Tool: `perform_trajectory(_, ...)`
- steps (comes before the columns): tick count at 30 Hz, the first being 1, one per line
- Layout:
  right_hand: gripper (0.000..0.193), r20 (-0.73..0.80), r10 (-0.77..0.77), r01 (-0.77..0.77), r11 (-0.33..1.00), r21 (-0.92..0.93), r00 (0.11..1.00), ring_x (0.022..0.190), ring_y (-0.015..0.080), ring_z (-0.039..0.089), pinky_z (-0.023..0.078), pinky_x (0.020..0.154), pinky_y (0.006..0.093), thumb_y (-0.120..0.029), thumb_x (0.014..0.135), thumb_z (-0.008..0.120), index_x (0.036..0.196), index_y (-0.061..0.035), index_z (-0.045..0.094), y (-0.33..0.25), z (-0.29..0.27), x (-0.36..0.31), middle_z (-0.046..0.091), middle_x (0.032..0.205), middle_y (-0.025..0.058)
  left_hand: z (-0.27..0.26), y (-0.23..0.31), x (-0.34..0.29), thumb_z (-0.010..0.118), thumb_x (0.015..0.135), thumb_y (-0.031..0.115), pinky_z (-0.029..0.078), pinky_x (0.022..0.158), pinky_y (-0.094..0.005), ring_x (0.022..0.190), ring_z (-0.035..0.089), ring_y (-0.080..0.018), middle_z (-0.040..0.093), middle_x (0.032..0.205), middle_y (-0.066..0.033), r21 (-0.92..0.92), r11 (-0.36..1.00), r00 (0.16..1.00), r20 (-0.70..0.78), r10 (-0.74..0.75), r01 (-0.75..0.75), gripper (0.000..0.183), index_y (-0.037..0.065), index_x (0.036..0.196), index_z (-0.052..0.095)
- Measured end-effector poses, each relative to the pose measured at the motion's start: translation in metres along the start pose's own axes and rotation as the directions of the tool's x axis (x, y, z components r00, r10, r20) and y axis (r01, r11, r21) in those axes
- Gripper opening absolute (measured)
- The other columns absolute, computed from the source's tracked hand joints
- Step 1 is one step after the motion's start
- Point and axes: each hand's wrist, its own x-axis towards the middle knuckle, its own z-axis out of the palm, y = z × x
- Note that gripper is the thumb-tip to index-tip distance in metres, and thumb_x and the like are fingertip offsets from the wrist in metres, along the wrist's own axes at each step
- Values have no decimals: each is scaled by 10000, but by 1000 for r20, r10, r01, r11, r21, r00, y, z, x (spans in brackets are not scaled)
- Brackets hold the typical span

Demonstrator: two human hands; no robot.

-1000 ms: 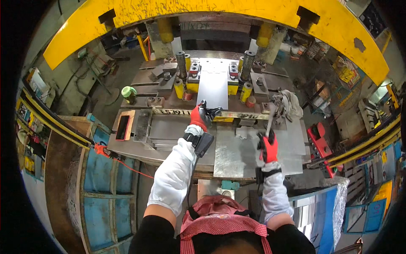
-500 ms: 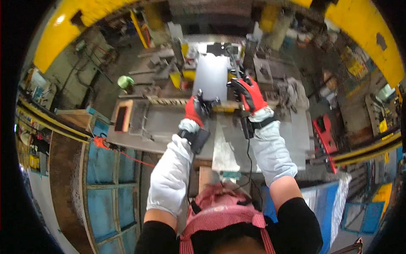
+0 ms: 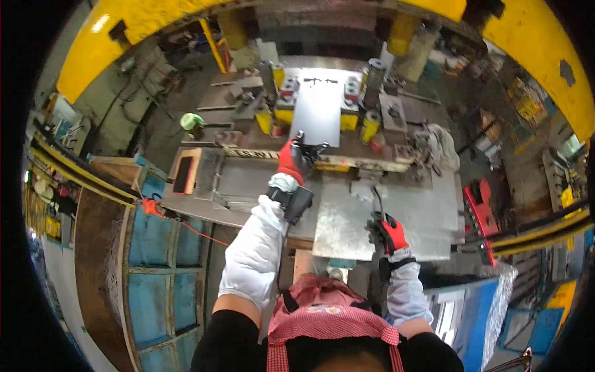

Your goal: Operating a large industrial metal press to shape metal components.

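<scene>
Over the broad metal plate, right hand is holding a thin dark tool, fingers closing around it | left hand is meeting the silvery sheet at its near edge, fingers partly spreading, pinch cannot be told | sheet is lying between yellow cylinders.

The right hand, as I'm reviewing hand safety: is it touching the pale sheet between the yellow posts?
No, the right hand is over the large metal plate, apart from the pale sheet.

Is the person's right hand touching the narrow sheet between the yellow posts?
Apart: the head view shows the right hand nearer the person, with a clear gap to the narrow sheet.
</scene>
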Motion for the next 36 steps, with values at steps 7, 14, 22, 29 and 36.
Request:
perform_trajectory(7,346,93,-64,61,998,32,994,561,219,585,514,503,346,-150,869,504,1196,-39,476,-2,47,-28,611,802,157,-115,74,82,516,867,223,426,568,-319,579,491,-205,616,756,-45,735,436,810,264,523,-520,213,18,809,524)
perform_trajectory(14,286,-189,-114,144,977,155,975,473,178,523,439,413,318,-194,852,541,1100,-69,473,17,-26,-35,590,746,145,13,13,52,411,930,242,509,837,-483,955,571,-385,556,1104,-213,56,998,998,-48,-27,30,372,-17,1196,431)
perform_trajectory(22,299,-402,-170,279,932,230,900,426,178,489,405,367,305,-243,868,550,1142,-139,489,43,-40,-26,570,707,115,-12,28,-83,516,892,287,457,859,-353,967,590,-233,595,1092,-106,504,851,969,-99,225,-146,405,42,1214,494)
perform_trajectory(29,301,-420,-161,282,928,244,893,408,167,487,418,364,315,-255,833,613,1086,-126,513,45,-30,-21,583,679,117,-154,39,-240,569,831,220,376,939,-392,1160,457,-263,502,1238,-121,942,-335,907,157,392,-19,457,101,1260,468)
perform_trajectory(36,258,-427,-181,313,913,261,886,382,168,423,352,350,310,-253,820,631,963,-104,477,42,-23,-24,547,646,108,-210,57,-242,530,777,271,211,1033,-508,1328,175,-365,223,1442,-107,586,-807,980,107,166,73,666,228,1386,264)
